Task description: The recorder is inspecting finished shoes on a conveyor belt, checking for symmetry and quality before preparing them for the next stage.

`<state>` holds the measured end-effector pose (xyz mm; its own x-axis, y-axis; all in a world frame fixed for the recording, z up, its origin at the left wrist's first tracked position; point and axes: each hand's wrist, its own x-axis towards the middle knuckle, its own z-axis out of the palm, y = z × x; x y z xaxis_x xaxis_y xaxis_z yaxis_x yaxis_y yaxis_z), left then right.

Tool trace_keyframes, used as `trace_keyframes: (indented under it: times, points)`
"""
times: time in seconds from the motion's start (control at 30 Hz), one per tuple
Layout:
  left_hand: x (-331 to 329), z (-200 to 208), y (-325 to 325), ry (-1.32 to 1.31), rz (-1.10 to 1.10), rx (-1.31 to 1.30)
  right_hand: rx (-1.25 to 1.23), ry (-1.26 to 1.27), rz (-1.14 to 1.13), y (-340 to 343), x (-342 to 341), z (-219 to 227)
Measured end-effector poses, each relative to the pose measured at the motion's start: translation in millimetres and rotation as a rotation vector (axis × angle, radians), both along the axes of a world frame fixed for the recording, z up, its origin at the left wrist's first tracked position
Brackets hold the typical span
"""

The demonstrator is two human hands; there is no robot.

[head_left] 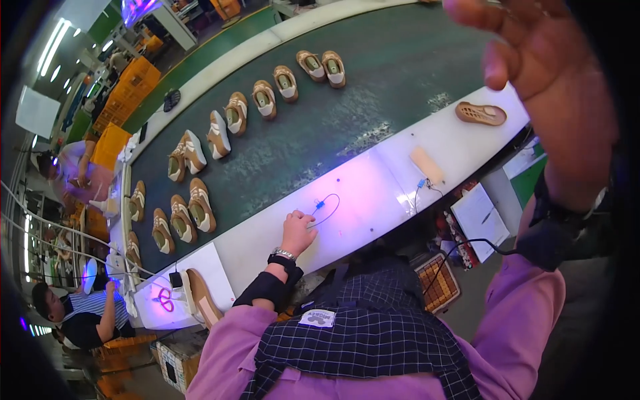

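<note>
My left hand is over the white ledge, fingers curled at the ends of a thin looped cord. A small blue tag sits on that cord; the fingertips are too small to show the grip clearly. High at the right, close to the camera, my right hand is raised with fingers apart and nothing in it; its fingertips are partly cut off. Below it on the ledge lies a tan shoe sole. Nearer the middle is a beige rectangular piece, beside another blue-tagged wire.
Several tan-and-white sneakers stand along the green belt. At the left end, a shoe and a pink cord loop lie on a white board. Two people sit left, near orange crates. A clipboard is below the ledge.
</note>
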<state>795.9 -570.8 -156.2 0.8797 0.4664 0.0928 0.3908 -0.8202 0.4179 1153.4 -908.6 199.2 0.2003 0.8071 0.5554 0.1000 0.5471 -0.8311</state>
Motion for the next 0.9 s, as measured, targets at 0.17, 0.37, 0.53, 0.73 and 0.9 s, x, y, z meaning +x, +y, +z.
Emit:
trace_keyframes:
  times: [0.17,0.37,0.53,0.73,0.9]
  points:
    - [-6,-26,5,0.056,0.041,0.1,0.025,-0.071,-0.165,25,-117,14]
    - [-8,-39,23,0.062,0.035,0.141,-0.018,0.311,-0.27,3,-161,-29]
    - [-6,39,28,-0.252,0.05,-1.204,-0.298,0.546,-0.179,39,-180,-102]
    - [-25,146,10,-0.361,0.027,-1.583,-0.58,0.557,-0.043,124,-204,-176]
    - [-42,178,2,-0.383,-0.055,-1.685,-0.55,0.308,0.107,184,-235,-188]
